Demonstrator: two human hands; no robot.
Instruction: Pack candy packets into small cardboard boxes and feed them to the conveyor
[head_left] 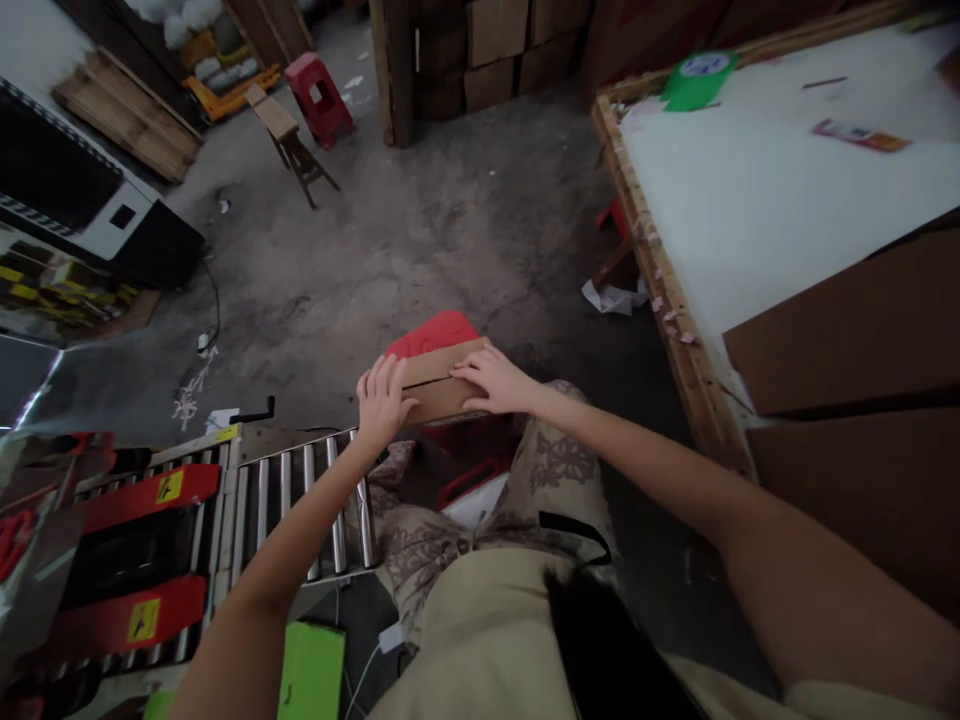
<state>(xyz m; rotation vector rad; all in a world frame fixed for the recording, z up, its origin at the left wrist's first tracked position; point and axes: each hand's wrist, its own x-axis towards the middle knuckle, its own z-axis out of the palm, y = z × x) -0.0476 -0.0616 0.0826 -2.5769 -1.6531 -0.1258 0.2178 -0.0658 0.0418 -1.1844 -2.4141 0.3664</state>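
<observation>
A small brown cardboard box (436, 402) sits at or just above a red plastic stool (441, 328) in front of my knees. A dark seam runs along its top between two flaps. My left hand (381, 398) grips the box's left end, fingers over the far edge and thumb on the near flap. At the right end, my right hand (496, 380) holds it with fingertips on the top near the seam. The underside of the box is hidden, so I cannot tell if it touches the stool.
On my left stands a roller conveyor (309, 500) with a red-armed machine (150, 500). To the right is a wood-edged table (690, 350) bearing brown cardboard sheets (855, 320) and a green item (699, 82). A wooden stool (277, 118) and a red stool (319, 98) stand farther off.
</observation>
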